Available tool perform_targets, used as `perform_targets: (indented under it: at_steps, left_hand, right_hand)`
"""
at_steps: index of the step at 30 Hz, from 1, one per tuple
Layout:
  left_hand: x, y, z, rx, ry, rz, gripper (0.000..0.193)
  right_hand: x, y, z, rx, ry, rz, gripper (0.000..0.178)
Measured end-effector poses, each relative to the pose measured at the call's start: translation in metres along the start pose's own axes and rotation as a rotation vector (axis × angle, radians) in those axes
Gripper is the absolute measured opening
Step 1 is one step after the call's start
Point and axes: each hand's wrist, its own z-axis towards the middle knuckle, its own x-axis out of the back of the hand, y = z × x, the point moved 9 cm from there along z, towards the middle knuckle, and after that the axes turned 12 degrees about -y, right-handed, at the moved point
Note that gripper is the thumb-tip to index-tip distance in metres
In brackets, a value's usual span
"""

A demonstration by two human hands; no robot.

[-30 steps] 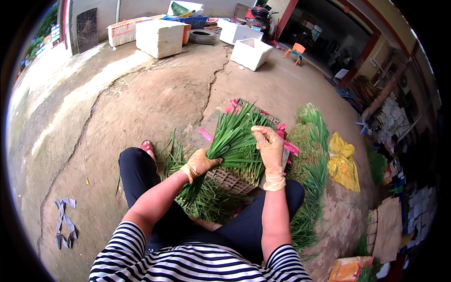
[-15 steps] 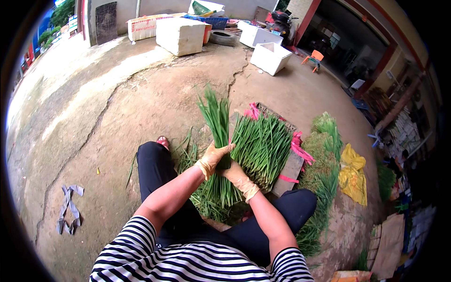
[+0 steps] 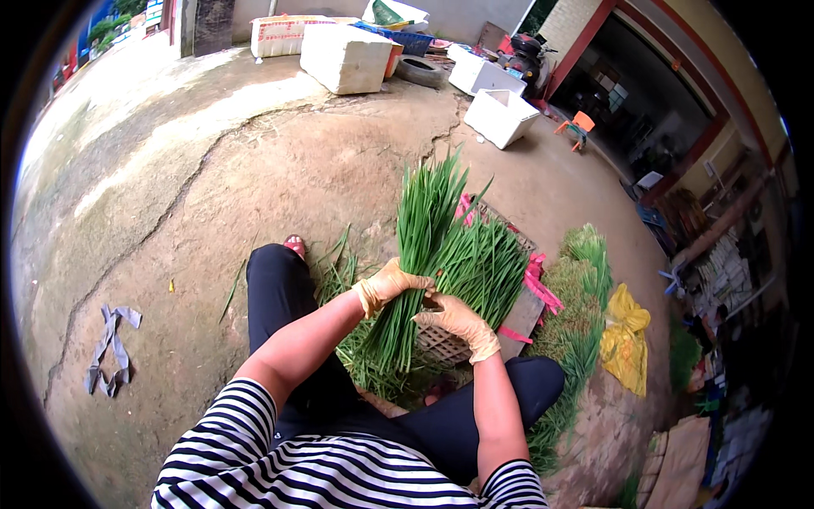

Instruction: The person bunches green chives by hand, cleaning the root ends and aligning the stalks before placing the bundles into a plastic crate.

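Note:
Long green chives (image 3: 424, 212) stand in a bunch, leaves up and stalks down, in front of me. My left hand (image 3: 394, 284), in a pale yellow glove, is closed round the middle of this bunch. My right hand (image 3: 458, 322), gloved alike, is at the bunch's right side, its fingers curled in against stalks and its thumb near my left fingertips. Part of what the right fingers grip is hidden. More chives (image 3: 487, 263) lie just beyond the right hand, over a brown lattice-sided basket (image 3: 443, 343).
A board (image 3: 521, 318) with pink strips (image 3: 541, 284) adjoins the basket. Further right lie a long heap of chives (image 3: 564, 297) and a yellow bag (image 3: 625, 339). Loose stalks (image 3: 386, 382) litter the ground between my legs. White foam boxes (image 3: 343, 59) and a tyre (image 3: 420, 71) stand far off.
Both hands have moved slightly right, and the bunch now looks thicker and leans over the basket. Fewer chives cover the basket, so its lattice side shows. The view has shifted a little.

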Motion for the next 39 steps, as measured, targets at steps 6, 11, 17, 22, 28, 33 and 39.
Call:
perform_targets:
  at_steps: [6,11,17,22,28,33,39]
  left_hand:
    - [0.009,0.001,-0.003,-0.023,0.133,0.325,0.026]
    - [0.018,-0.02,0.006,-0.001,0.155,0.494,0.027]
    - [0.015,-0.015,-0.003,0.056,0.321,0.855,0.033]
    - [0.014,-0.01,-0.007,0.103,0.358,0.967,0.041]
    - [0.012,-0.008,-0.012,0.124,0.39,0.969,0.041]
    - [0.026,-0.007,-0.007,-0.009,0.386,0.853,0.028]
    - [0.007,0.029,0.031,0.041,0.19,0.131,0.028]
  right_hand:
    - [0.066,-0.05,-0.059,0.323,0.607,0.336,0.016]
    - [0.106,-0.123,-0.103,0.598,0.949,0.064,0.014]
    - [0.109,-0.13,-0.082,0.194,1.061,-0.407,0.021]
    - [0.113,-0.083,-0.07,0.293,1.052,0.077,0.011]
    - [0.1,-0.069,-0.062,0.399,0.934,0.534,0.007]
    - [0.11,-0.075,-0.096,0.594,0.939,0.708,0.016]
    - [0.066,-0.085,-0.154,0.262,0.34,-0.202,0.024]
